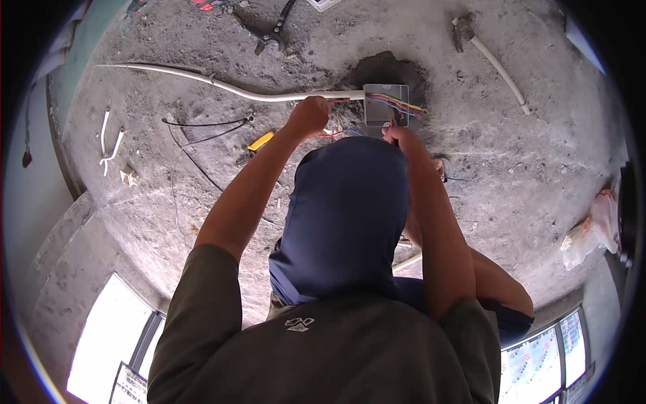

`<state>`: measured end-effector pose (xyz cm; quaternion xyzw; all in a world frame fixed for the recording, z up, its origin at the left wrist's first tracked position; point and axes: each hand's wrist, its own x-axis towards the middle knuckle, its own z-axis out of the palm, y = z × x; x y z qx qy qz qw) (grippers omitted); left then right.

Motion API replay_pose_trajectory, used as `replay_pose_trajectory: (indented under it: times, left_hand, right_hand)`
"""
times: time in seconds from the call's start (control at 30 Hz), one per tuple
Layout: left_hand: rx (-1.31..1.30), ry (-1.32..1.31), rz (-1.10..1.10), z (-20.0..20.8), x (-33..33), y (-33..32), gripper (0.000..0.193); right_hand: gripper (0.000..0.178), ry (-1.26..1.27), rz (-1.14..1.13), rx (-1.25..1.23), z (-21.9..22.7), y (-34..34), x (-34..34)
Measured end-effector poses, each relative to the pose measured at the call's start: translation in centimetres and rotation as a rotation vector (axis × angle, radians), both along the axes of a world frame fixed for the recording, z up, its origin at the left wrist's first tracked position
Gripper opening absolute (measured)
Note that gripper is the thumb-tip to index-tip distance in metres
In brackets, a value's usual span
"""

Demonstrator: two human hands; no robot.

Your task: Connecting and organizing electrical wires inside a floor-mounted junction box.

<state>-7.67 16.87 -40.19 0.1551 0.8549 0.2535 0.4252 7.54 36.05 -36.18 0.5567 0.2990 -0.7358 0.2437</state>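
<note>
A shallow square grey junction box (385, 121) sits on the rough concrete, with yellow, red and blue wires (397, 105) lying across its inside. A long white conduit (262, 98) runs into its left side. Just left of the box my left hand (311, 116) is closed in a fist, and a red wire (342, 102) shows from its far side. More thin red and blue wire ends (346, 132) lie just right of that fist. At the box's near edge my right hand (397, 134) has its fingers pinched together; what they hold is too small to make out.
Black-jawed cutters (270, 39) lie at the far side. Left of my left forearm are a yellow-handled tool (261, 141), black cord (202, 124) and short white tube offcuts (113, 148). A white pipe piece (499, 71) and a plastic bag (592, 229) lie rightward. My dark-clothed knee (346, 215) rises between my arms.
</note>
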Motion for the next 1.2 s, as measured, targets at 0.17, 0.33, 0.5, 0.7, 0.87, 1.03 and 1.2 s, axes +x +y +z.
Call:
replay_pose_trajectory:
  times: [0.17, 0.33, 0.5, 0.7, 0.87, 1.03, 1.2]
  left_hand:
    - [-0.073, -0.019, -0.135, 1.0, -1.3, 1.1, 0.027]
    - [0.013, 0.131, -0.183, 1.1, -0.5, 1.1, 0.029]
    - [-0.06, 0.011, -0.18, 0.8, -1.2, 1.1, 0.029]
    - [-0.008, 0.122, -0.241, -0.1, -1.0, 0.8, 0.028]
    - [-0.111, 0.126, -0.285, 0.0, -0.7, 1.3, 0.024]
    - [-0.031, 0.188, -0.145, -1.0, 1.1, 0.9, 0.025]
    - [0.161, 0.164, 0.228, -2.9, 1.8, -1.0, 0.025]
  right_hand:
    - [0.011, 0.01, 0.024, -0.128, 1.1, 0.7, 0.2]
    - [0.011, 0.005, 0.054, -0.087, 1.1, -0.3, -0.5]
    - [0.014, -0.01, 0.067, -0.139, 1.2, -0.4, -1.3]
    - [0.02, 0.047, 0.186, 0.122, 0.5, -2.3, -1.4]
    - [0.02, 0.131, 0.192, 0.293, -0.6, -3.5, -0.7]
    - [0.02, 0.071, 0.113, 0.215, -2.2, -2.2, -0.5]
    - [0.018, 0.176, 0.154, 0.242, -1.1, -3.1, 0.2]
